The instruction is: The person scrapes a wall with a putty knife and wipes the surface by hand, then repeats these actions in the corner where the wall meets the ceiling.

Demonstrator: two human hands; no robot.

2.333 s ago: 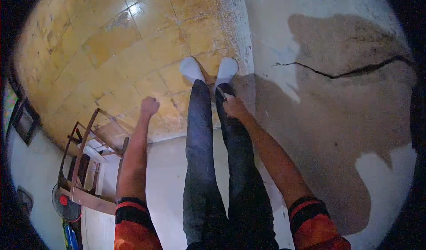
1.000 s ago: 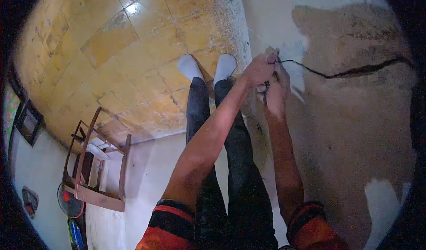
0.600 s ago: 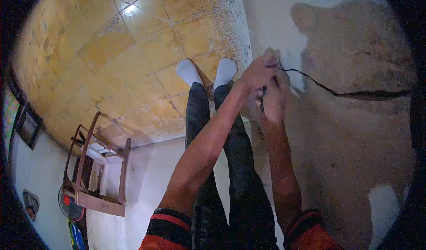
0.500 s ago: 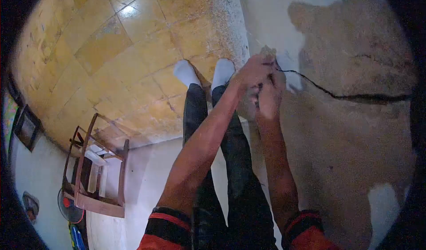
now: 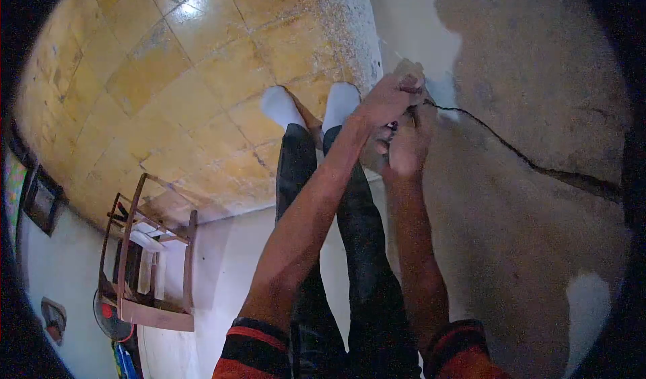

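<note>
My left hand (image 5: pixel 390 100) and my right hand (image 5: pixel 408 145) are close together, the left one farther out and partly over the right. The fingers of my left hand are closed on a small pale grey-green piece (image 5: pixel 409 71), whose kind I cannot make out. A thin dark cord (image 5: pixel 491 129) runs from beside my hands to the right edge, looking thicker towards that edge. My right hand is closed just below, with something small and dark at its fingers; blur and shade hide what it is.
My legs stretch forward, and white-socked feet (image 5: pixel 342 103) rest by the yellow tiled surface (image 5: pixel 202 103). A wooden chair frame (image 5: pixel 156 315) stands at the left, with a fan-like round object (image 5: pixel 111 318) beside it. A stained pale wall-like surface (image 5: pixel 525 244) spreads on the right.
Both hands have shifted slightly, and more of the pale grey-green piece shows above the left fingers. The dark cord now runs straighter and slopes lower towards the right edge.
</note>
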